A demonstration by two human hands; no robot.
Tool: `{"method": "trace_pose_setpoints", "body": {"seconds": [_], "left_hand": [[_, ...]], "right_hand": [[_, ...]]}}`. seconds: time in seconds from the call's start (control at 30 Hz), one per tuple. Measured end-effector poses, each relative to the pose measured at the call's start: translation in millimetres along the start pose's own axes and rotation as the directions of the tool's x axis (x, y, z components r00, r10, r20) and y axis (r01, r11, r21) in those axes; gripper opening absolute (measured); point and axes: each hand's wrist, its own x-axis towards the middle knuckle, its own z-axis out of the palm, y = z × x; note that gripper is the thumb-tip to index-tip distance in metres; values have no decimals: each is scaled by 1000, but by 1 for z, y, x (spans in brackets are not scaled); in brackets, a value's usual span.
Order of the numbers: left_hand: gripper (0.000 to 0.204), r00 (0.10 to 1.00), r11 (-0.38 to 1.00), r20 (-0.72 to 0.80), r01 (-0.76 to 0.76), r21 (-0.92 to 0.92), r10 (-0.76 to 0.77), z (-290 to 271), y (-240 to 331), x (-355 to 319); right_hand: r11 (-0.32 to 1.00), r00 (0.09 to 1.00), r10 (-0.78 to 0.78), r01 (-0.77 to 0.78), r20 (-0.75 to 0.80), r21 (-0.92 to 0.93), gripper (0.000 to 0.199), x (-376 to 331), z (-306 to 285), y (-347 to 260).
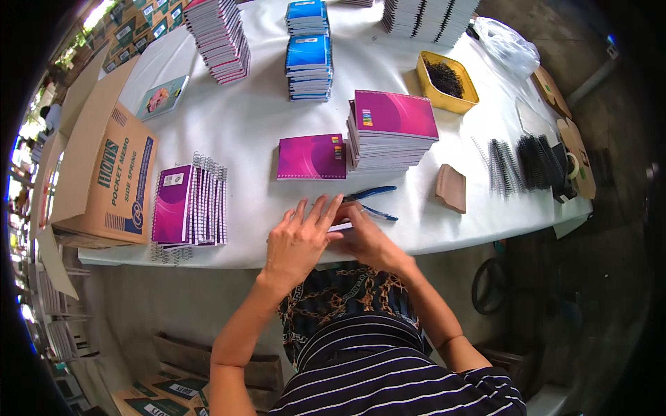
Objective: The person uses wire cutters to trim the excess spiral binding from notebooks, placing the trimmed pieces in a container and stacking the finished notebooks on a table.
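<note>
While the left hand (pixel 297 239) is lying with fingers fanned over a book (pixel 340 227) near the table's (pixel 243 194) front edge, the right hand (pixel 369 241) is holding its fingers narrow and bent at the book's right end. Both are covering most of it, so I cannot tell how firmly either is gripping. Because the book is sitting so near the edge, a push toward the body could be sending it into the lap. The pliers (pixel 374 191) are resting just beyond the right fingers, handles apart, where a knock could be sliding them into the purple stack (pixel 392 149). That stack is standing tall and uneven, so a brushing arm could be toppling it. On the left stack (pixel 171 211), coils are jutting out and could be snagging one another. Farther back, the yellow tub (pixel 454 104) is holding a heap of small black pieces. The box (pixel 125 173) is standing with flaps open, its inside not showing. The bag (pixel 506 45) is lying crumpled, its contents unclear.
</note>
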Motion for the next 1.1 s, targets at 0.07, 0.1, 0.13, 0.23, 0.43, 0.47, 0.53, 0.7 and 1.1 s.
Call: {"method": "trace_pose_setpoints", "body": {"seconds": [0.07,0.1,0.13,0.23,0.43,0.47,0.53,0.7,1.1], "left_hand": [[71,994,997,104,23,-73,-16,-11,-4,0],[70,992,999,130,1,-50,6,-14,-5,2],[69,987,1000,157,-15,-25,19,-18,-8,3],[70,987,997,160,-44,59,34,-19,-12,7],[70,997,1000,80,14,-15,-13,-15,-5,12],[69,997,1000,68,22,-6,-21,-16,-4,12],[65,996,999,82,31,-27,-29,-15,-6,10],[59,982,997,173,73,-4,-71,-24,-3,11],[56,992,998,124,32,-58,-25,-17,5,12]], "right_hand": [[983,983,133,-147,127,112,52,-1,-47,-12],[990,996,79,-83,44,112,49,-5,-73,6],[1000,998,27,-27,-52,13,39,-2,-103,14],[891,937,104,-237,-333,-388,44,-5,-153,15],[995,977,74,-60,-200,77,94,-14,0,1],[998,993,55,-53,-109,25,93,-18,26,-4],[965,982,140,-107,-125,239,94,-15,44,-17],[874,796,-231,-83,-560,-479,60,-6,-92,10],[337,726,131,-673,-675,-658,17,-20,-314,173]]}}
